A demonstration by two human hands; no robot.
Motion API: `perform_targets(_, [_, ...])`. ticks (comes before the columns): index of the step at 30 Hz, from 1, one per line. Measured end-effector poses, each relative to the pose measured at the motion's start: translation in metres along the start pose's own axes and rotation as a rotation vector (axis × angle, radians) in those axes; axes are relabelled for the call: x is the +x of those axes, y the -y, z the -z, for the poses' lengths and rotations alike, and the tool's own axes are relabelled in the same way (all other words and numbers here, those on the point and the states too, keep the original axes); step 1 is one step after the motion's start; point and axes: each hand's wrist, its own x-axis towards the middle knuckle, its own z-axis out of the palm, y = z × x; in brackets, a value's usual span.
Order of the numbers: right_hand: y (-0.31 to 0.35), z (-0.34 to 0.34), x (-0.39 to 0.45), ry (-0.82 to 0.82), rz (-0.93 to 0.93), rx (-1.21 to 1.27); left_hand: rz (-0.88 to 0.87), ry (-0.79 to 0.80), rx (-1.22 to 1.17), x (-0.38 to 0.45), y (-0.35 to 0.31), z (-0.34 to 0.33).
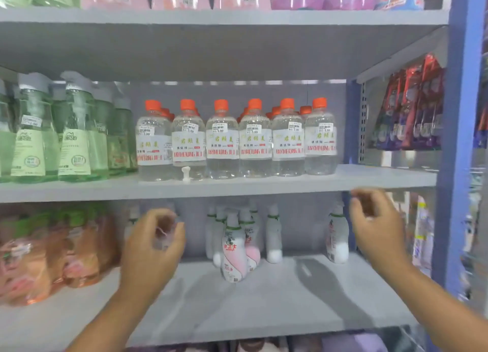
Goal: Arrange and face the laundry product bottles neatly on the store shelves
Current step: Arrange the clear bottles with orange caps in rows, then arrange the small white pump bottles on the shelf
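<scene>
Clear bottles with orange caps point(254, 137) stand in a faced row on the middle shelf point(237, 186), labels forward. On the lower shelf point(264, 299), white-and-pink bottles point(233, 248) cluster at mid-depth, and one white bottle point(337, 235) stands alone to the right. My left hand point(151, 248) hovers in front of the lower shelf's left part, fingers loosely curled, with a blurred pale bottle behind it. My right hand point(375, 219) hovers just below the middle shelf's front edge, near the lone bottle, its fingers loosely curled around nothing.
Green bottles with grey caps point(76, 135) fill the middle shelf's left side. Orange-pink bottles point(39, 254) crowd the lower left. A small white cap piece point(186, 173) lies at the clear bottles' feet. A blue upright point(454, 140) bounds the bay; hanging packets point(412, 108) lie beyond.
</scene>
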Motion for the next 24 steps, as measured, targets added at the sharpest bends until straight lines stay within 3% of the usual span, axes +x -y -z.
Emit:
perform_targets(4, [-0.109, -0.018, -0.045, 0.181, -0.408, -0.191, 0.457, 0.412, -0.127, -0.060, 0.035, -0.068])
perform_targets(7, [-0.156, -0.028, -0.045, 0.257, -0.591, -0.321, 0.569, 0.561, -0.054, -0.059, 0.064, -0.102])
perform_targets(13, [-0.208, -0.059, -0.016, 0.268, -0.677, -0.421, 0.616, 0.736, -0.146, -0.049, 0.092, -0.151])
perform_targets(17, [-0.230, -0.077, -0.002, 0.202, -0.628, -0.326, 0.632, 0.724, -0.202, -0.052, 0.109, -0.170])
perform_targets(21, [-0.224, -0.078, 0.000, 0.221, -0.613, -0.272, 0.541, 0.777, -0.184, -0.054, 0.113, -0.176])
perform_targets(24, [-0.211, -0.066, -0.004, 0.224, -0.589, -0.381, 0.479, 0.852, -0.213, -0.058, 0.102, -0.182])
